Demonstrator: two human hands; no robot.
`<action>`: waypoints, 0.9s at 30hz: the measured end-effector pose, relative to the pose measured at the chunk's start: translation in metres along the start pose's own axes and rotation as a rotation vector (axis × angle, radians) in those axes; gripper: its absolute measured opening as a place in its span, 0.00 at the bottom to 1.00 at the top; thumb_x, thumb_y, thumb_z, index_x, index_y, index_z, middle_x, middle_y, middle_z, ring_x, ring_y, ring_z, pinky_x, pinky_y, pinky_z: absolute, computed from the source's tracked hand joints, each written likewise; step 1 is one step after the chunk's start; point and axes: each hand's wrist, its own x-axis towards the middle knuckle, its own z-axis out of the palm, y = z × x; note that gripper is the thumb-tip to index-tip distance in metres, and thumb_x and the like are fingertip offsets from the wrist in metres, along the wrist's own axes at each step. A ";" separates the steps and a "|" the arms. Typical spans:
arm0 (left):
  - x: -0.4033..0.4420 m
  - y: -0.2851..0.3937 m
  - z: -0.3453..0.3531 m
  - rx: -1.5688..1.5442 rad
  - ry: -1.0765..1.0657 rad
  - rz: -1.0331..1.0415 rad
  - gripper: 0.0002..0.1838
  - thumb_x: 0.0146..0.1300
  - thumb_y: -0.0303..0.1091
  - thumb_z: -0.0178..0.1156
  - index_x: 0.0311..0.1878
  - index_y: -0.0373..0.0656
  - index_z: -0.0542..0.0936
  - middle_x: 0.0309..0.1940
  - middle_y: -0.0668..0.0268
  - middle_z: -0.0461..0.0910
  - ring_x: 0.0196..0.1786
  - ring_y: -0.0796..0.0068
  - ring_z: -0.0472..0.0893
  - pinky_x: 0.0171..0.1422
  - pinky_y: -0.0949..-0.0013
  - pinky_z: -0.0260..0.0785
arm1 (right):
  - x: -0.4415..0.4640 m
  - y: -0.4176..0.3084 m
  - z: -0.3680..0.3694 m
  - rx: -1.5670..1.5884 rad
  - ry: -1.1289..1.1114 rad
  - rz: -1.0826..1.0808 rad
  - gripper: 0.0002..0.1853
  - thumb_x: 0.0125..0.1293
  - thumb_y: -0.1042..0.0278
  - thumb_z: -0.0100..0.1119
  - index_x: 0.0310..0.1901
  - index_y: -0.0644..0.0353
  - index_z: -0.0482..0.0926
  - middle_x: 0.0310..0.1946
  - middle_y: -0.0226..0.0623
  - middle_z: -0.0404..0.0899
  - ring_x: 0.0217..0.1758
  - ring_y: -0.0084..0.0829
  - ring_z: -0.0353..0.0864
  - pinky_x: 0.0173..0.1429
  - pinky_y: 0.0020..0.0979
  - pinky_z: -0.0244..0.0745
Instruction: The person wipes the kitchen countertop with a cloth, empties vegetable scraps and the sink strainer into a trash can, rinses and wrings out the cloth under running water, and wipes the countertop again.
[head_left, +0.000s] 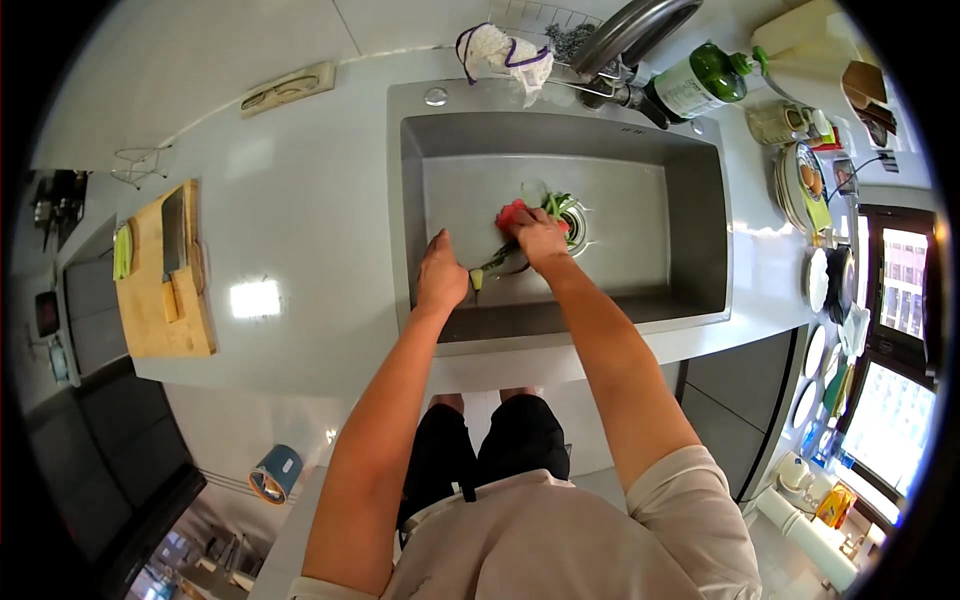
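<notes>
A pale kitchen counter [310, 170] stretches across the view, seen from above by a person in a light short-sleeved shirt and dark shorts. Set into it is 1 wide rectangular metal sink [625, 195], with both of the person's arms reaching in. Far left on the counter lies a wooden cutting board [143, 310], bearing a knife [174, 230] and pale green stalks [123, 250]. Behind the sink, a metal faucet [635, 35] stands between a green bottle [700, 85] on its right and a white cloth [505, 52] with purple edging on its left.

The left hand [441, 277] is over the sink's left part, its fingers together; whether it grips anything, I cannot tell. The right hand [541, 240] is near the sink's middle, fingers closed on a soft-looking red item [508, 214], which shows on 2 sides of the hand. Green leaves [555, 203] lie just beyond that hand, beside the round drain [576, 228]. Smallest is a pale stalk end [477, 279], just beside the left hand.
</notes>
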 end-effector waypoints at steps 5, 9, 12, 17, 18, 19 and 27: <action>0.001 -0.007 0.006 0.000 0.054 0.039 0.35 0.64 0.20 0.50 0.77 0.36 0.67 0.71 0.43 0.73 0.74 0.43 0.73 0.79 0.54 0.66 | -0.010 -0.052 -0.010 0.079 0.031 -0.324 0.19 0.63 0.69 0.59 0.55 0.49 0.87 0.59 0.31 0.81 0.67 0.42 0.74 0.70 0.41 0.75; 0.002 -0.006 0.008 0.004 0.028 -0.048 0.35 0.65 0.22 0.50 0.78 0.35 0.66 0.68 0.40 0.77 0.72 0.43 0.75 0.77 0.55 0.67 | -0.003 -0.109 0.005 0.132 -0.211 -0.452 0.20 0.65 0.65 0.61 0.58 0.52 0.85 0.63 0.30 0.79 0.71 0.41 0.72 0.73 0.43 0.72; 0.006 -0.017 0.016 0.013 0.018 -0.022 0.35 0.65 0.22 0.50 0.78 0.33 0.66 0.71 0.40 0.73 0.74 0.43 0.73 0.79 0.55 0.65 | -0.003 -0.094 0.011 0.155 -0.346 -0.410 0.20 0.66 0.63 0.60 0.59 0.54 0.85 0.64 0.30 0.78 0.72 0.41 0.72 0.74 0.44 0.71; 0.010 -0.013 0.019 0.026 -0.038 -0.071 0.33 0.64 0.20 0.50 0.76 0.30 0.67 0.74 0.41 0.70 0.77 0.44 0.69 0.82 0.56 0.63 | -0.010 -0.015 0.012 0.056 -0.215 -0.209 0.16 0.66 0.63 0.61 0.53 0.51 0.88 0.63 0.30 0.77 0.72 0.40 0.72 0.74 0.42 0.69; 0.009 -0.013 0.020 0.029 -0.042 -0.091 0.33 0.64 0.20 0.50 0.76 0.30 0.67 0.74 0.41 0.70 0.77 0.44 0.69 0.82 0.56 0.63 | -0.015 -0.004 0.000 -0.022 -0.175 -0.164 0.15 0.65 0.64 0.61 0.51 0.49 0.89 0.63 0.30 0.77 0.71 0.41 0.72 0.74 0.41 0.69; 0.008 -0.014 0.020 0.031 -0.046 -0.083 0.33 0.64 0.20 0.49 0.76 0.30 0.68 0.74 0.41 0.70 0.77 0.44 0.70 0.81 0.56 0.63 | -0.017 0.011 -0.010 -0.056 -0.166 -0.270 0.15 0.63 0.67 0.62 0.50 0.45 0.90 0.61 0.31 0.77 0.69 0.41 0.73 0.72 0.41 0.71; 0.013 -0.009 0.033 0.105 -0.130 -0.047 0.32 0.65 0.24 0.51 0.75 0.31 0.69 0.72 0.40 0.72 0.73 0.43 0.73 0.79 0.55 0.66 | -0.057 0.003 -0.009 0.014 -0.273 -0.546 0.10 0.62 0.66 0.62 0.42 0.50 0.90 0.59 0.25 0.80 0.65 0.38 0.77 0.68 0.39 0.75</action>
